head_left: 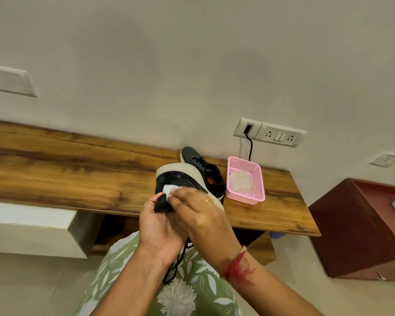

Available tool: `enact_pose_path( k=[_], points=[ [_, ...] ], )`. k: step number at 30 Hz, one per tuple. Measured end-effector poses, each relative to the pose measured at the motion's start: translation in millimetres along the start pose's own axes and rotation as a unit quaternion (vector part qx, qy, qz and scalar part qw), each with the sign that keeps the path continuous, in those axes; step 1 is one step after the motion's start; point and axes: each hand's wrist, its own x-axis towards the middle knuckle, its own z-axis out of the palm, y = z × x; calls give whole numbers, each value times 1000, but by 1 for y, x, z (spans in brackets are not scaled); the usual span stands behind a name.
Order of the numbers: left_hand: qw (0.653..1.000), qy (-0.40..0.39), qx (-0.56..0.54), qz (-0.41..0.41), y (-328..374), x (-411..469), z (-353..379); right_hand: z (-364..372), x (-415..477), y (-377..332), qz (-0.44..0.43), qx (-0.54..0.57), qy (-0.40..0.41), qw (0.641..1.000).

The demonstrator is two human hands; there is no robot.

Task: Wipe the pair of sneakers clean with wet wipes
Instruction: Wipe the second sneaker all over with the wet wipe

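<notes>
A black sneaker with a pale sole (180,177) is held up in front of me, tilted on its side. My left hand (161,226) grips it at the heel end from below. My right hand (200,213) pinches a white wet wipe (169,190) and presses it against the sneaker's black upper. The sneaker's black laces hang down between my wrists. The second black sneaker (201,166) lies on the wooden shelf (78,169) just behind the held one.
A pink plastic basket (258,179) with pale wipes inside stands on the shelf right of the sneakers. A wall socket (270,132) with a black cable plugged in is above it. A dark red cabinet (356,226) stands at the right.
</notes>
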Motion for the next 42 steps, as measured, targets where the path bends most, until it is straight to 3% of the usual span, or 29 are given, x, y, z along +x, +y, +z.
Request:
enact_pose_path(
  k=[3,7,11,16,20,24,30,33,37,42],
  points=[
    [1000,-1,17,-2,1,3,0,-3,-1,6,-1,-26,-4,1000],
    [1000,0,24,8,0,5,6,-6,12,17,112,-30,56,992],
    [1000,4,-4,10,4,7,1,1,0,-3,5,-12,8,1000],
    [1000,21,15,12,2,7,0,-2,13,20,51,-41,30,997],
    [1000,22,-16,7,7,8,-5,5,2,8,-46,-2,-33,998],
    [999,30,13,18,5,9,-1,3,16,19,35,-20,8,999],
    [1000,25,4,15,6,10,-6,4,9,11,-58,-54,-19,997],
    [999,16,24,19,3,9,-3,0,19,31,5,-65,-4,998],
    [1000,8,17,10,2,9,-2,0,22,31,98,20,78,992],
    [999,21,18,19,3,5,-2,3,13,8,40,-16,15,999]
  ],
)
